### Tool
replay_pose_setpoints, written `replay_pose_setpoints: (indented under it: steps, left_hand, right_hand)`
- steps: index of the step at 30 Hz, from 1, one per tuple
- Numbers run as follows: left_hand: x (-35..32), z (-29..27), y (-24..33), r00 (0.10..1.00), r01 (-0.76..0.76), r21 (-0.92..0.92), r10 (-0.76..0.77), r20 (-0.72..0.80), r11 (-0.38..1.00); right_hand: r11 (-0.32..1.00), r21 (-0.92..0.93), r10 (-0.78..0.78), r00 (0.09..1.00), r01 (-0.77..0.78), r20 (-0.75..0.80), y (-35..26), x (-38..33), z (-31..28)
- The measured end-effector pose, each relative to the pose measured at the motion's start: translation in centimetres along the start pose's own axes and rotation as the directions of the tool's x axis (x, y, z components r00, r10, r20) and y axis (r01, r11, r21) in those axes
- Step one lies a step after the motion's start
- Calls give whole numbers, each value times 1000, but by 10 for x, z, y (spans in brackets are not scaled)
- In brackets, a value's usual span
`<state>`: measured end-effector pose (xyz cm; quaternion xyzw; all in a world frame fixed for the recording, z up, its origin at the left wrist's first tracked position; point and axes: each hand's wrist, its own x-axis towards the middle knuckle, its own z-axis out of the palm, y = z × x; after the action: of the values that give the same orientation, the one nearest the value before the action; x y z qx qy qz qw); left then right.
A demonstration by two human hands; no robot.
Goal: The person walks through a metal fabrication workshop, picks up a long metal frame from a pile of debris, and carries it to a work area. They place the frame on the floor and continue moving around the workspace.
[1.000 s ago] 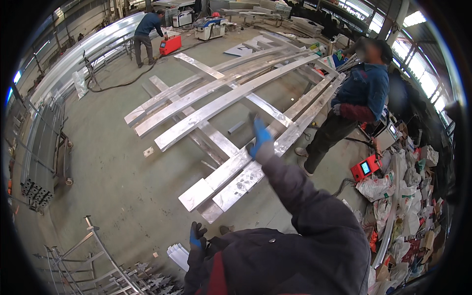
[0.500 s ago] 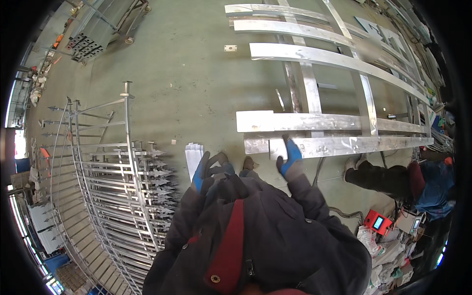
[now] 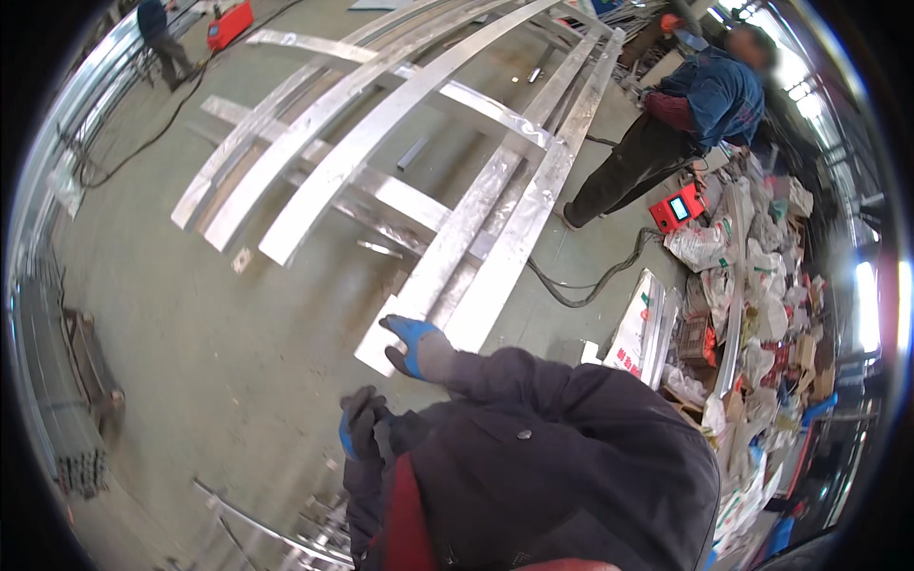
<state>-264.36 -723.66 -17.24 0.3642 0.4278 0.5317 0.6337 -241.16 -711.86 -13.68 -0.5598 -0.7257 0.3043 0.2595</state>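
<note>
My right hand (image 3: 415, 346), in a blue and dark glove, is at the near end of the silvery metal bars. Its fingers and thumb are apart, and it grips nothing. The fingers overlap the pale end of one long flat bar (image 3: 455, 228); I cannot tell whether they touch it. A second bar (image 3: 519, 257) runs alongside, just right of the hand. My left hand (image 3: 363, 424), gloved the same way, is lower and nearer my body. Its dark fingers run together, so its grip is unclear, and no object shows in it.
Curved metal bars (image 3: 333, 181) lie across crosspieces ahead. Beyond them, a person in blue (image 3: 709, 100) stands at the right by a red machine with a screen (image 3: 678, 207). A cable (image 3: 595, 290) crosses the floor. Bags (image 3: 762, 295) are piled at right; railings (image 3: 309, 533) are at lower left.
My view has swung right, so the bars now slant and the railings have mostly left the picture. The white strips beside my left hand are no longer seen. My right hand remains near the bar ends.
</note>
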Motion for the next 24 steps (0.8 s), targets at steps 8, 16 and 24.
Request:
replay_pose_setpoints:
  steps: [8,16,24]
  left_hand:
    - [68,-179,78,967,255,-85,-254,25,963]
    - [136,-297,171,969,237,32,-234,-77,971]
    - [212,-386,225,953,265,117,-242,-179,957]
  right_hand:
    - [996,-73,41,999,-42,-10,-93,91,111]
    - [944,-234,234,972,-234,-31,-83,160,124]
    - [871,-263,485,810,-414,329,-102,266,212]
